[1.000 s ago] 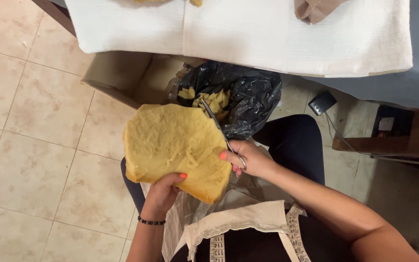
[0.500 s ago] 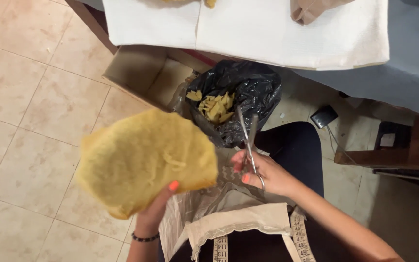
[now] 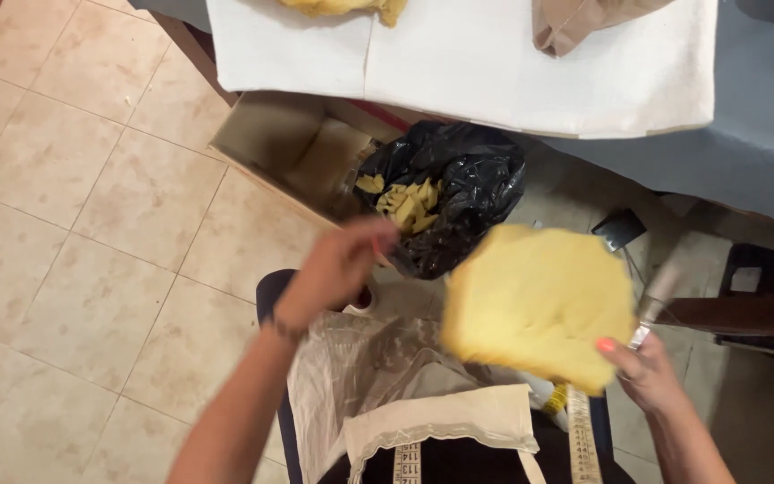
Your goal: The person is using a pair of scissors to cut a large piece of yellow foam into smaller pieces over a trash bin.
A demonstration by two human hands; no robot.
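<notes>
Yellow foam slab (image 3: 535,305) sits right of centre frame, held flat-ish, its broad face to the camera. Right hand (image 3: 649,369) pinches the slab's lower-right edge, thumb on top; metal scissors (image 3: 658,296) appear in the same hand, blurred. Left hand (image 3: 340,269), left of the slab and apart from it, is loosely curled, holding nothing. Black bag (image 3: 459,193) of foam scraps lies just above; tiled floor (image 3: 91,224) fills the left side.

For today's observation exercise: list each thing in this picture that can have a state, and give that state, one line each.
yellow foam piece: held up by right hand, blurred
left hand: empty, apart from foam
scissors: in right hand, blades blurred
black bag: open, holding yellow scraps
cardboard box: open
measuring tape: draped over lap
</notes>
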